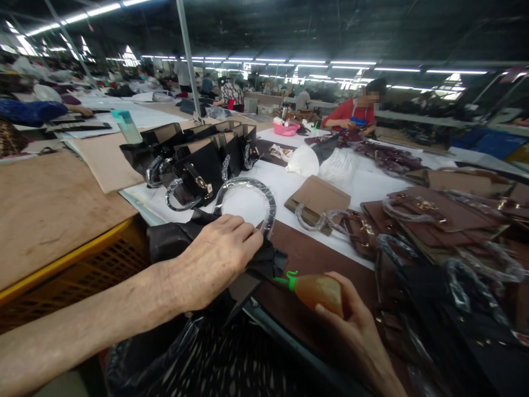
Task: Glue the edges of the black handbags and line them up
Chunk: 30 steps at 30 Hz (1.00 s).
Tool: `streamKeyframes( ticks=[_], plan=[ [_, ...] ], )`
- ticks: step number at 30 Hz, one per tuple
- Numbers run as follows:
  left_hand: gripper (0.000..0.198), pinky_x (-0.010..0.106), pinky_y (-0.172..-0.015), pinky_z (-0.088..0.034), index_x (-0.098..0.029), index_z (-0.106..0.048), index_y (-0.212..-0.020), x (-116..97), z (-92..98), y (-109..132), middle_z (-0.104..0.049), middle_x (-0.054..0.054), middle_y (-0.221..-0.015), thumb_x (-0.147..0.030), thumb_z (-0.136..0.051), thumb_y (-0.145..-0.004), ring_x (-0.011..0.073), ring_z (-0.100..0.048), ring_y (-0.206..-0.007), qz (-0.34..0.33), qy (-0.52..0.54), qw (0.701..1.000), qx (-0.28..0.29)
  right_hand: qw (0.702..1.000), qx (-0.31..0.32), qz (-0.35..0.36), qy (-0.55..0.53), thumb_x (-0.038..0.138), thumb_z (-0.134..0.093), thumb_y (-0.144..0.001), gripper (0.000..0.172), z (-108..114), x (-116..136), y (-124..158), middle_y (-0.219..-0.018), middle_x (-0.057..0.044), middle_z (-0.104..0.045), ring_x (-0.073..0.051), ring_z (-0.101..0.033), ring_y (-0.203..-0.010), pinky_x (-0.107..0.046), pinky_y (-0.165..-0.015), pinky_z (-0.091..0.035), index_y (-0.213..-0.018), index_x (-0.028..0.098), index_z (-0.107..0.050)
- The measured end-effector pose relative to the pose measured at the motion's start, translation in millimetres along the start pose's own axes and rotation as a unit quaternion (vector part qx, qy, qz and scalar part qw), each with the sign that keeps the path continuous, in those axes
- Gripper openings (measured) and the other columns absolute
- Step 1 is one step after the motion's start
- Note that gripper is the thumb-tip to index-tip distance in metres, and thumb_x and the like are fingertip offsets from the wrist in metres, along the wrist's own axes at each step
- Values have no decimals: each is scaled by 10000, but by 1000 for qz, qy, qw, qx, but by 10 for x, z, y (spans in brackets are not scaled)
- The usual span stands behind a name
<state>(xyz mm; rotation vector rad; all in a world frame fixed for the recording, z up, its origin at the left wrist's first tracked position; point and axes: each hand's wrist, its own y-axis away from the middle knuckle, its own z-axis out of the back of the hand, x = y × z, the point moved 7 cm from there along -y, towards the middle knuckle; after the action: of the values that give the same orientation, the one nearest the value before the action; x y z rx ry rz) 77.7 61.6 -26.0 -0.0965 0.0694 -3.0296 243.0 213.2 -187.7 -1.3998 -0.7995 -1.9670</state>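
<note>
My left hand is closed on a black leather bag piece near the middle of the view. A curved handle in clear plastic wrap rises behind its knuckles. To the right, my right hand is wrapped round a squeeze bottle of amber liquid with a green nozzle. The bottle lies tilted on its side, its tip pointing left at the black piece's edge. Whether the tip touches the leather is too small to tell. Below the hands is a brown sheet on the table.
Black bags stand in rows behind my left hand. Brown bags and black ones lie at the right. A yellow crate is at the left, under a brown board. A person in red sits across the table.
</note>
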Motion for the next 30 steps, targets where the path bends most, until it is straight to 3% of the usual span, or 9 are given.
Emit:
streamKeyframes(
  ticks=[8, 15, 20, 30],
  plan=[
    [317, 397, -854, -389, -142, -493, -1078, -39, -74, 159, -567, 107, -1008, -137, -471, -762, 250, -487, -977, -11, 20, 999, -36, 999, -21, -27, -28, 465, -689, -679, 612, -70, -41, 46, -986, -39, -568, -222, -558, -817, -270, -638, -473, -1166, 216, -416],
    [364, 419, -863, -389, -109, -494, -1114, -91, -126, 215, -567, 126, -1049, -137, -465, -752, 264, -483, -997, -21, 20, 997, -68, 995, -34, -77, -56, 498, -659, -698, 571, -80, -63, 153, -795, 9, -599, -163, -526, -516, -256, -445, -428, -1140, 230, -416],
    [378, 429, -856, -393, -76, -500, -1118, -112, -123, 257, -567, 139, -1058, -129, -470, -745, 275, -488, -981, -23, 20, 996, -86, 989, -16, -93, -112, 507, -653, -700, 545, -151, -43, 172, -734, 6, -609, -176, -540, -500, -261, -438, -404, -1106, 219, -431],
    [355, 426, -849, -403, -61, -510, -1105, -112, -118, 266, -577, 142, -1048, -131, -458, -761, 273, -497, -965, -27, 21, 995, -98, 984, -50, -89, -145, 503, -649, -704, 490, -134, 64, 194, -758, -12, -596, -179, -550, -530, -253, -429, -411, -1053, 201, -482]
  ],
)
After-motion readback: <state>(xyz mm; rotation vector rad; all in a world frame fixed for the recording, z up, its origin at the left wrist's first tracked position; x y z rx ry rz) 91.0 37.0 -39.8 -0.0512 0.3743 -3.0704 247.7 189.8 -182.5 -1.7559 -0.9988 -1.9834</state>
